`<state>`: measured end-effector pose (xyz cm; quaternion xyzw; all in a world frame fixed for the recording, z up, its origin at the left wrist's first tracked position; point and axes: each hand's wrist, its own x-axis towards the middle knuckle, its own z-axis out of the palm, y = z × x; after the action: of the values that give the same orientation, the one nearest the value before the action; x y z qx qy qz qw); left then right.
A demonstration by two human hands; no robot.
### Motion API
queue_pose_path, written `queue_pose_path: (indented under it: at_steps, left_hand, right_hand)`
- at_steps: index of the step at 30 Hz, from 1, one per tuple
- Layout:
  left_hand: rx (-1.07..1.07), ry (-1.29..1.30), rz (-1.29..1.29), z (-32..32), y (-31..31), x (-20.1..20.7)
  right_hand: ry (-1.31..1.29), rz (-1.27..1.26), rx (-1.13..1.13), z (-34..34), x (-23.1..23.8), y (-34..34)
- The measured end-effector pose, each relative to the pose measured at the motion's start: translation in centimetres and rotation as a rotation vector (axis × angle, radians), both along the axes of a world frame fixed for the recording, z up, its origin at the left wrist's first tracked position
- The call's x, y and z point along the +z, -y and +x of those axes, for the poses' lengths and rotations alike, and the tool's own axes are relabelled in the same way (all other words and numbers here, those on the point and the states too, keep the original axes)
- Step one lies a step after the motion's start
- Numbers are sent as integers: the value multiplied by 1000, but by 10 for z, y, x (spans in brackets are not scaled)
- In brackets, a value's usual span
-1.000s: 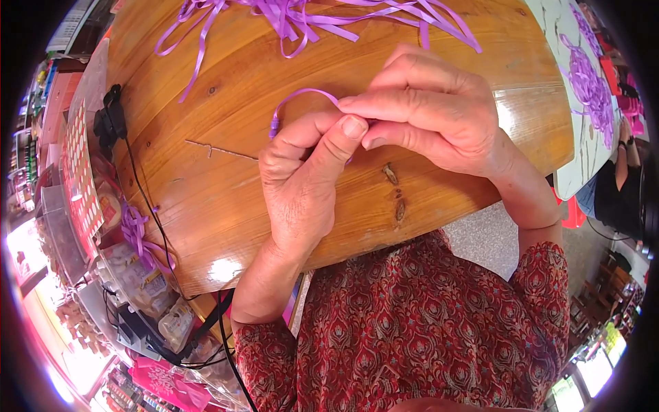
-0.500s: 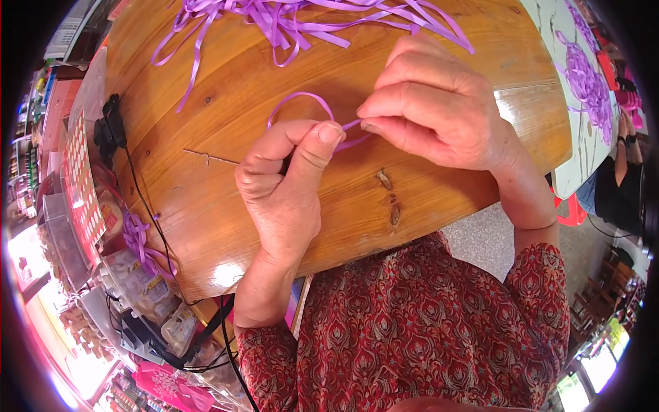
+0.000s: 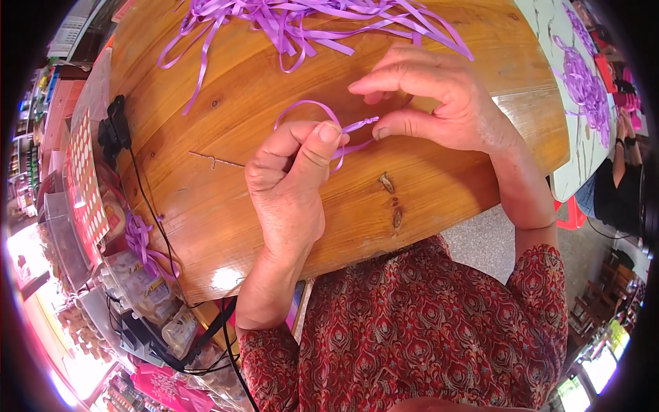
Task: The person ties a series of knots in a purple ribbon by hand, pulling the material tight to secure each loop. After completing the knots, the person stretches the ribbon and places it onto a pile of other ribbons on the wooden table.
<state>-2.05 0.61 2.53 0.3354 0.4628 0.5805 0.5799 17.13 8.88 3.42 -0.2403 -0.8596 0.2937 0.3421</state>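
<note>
My left hand (image 3: 288,182) pinches a narrow purple ribbon (image 3: 359,126) between thumb and forefinger over the wooden table (image 3: 226,226). A short twisted or knotted stretch of it sticks out to the right, and a loop curves up behind my fingers. My right hand (image 3: 439,103) is open beside that end, thumb and fingers apart; the thumb tip is close to the ribbon, and I cannot tell if they touch. To the left, a thin metal rod (image 3: 218,161) with a small side piece runs toward my left hand; its other end is hidden.
A heap of purple ribbons (image 3: 288,31) covers the table's far side. More purple ribbon (image 3: 587,79) lies on a white marbled table at right. A black clip-like device (image 3: 115,127) with a cable sits at the left edge, near packed bags (image 3: 141,285). Another person's arm (image 3: 620,147) shows far right.
My right hand has let go of the ribbon and spread its fingers, uncovering the twisted end. My left hand keeps its pinch. The view has shifted slightly.
</note>
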Motion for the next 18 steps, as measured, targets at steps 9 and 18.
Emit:
queue_pose_path:
  at_steps: [9, 18]
  left_hand:
    - [-16, -51, 50, 3, -1, -6]
    - [104, -595, 136, -6, -16, -3]
  right_hand:
    - [-43, 145, 54, -3, 2, 9]
    - [-430, 626, -44, 49, -19, -63]
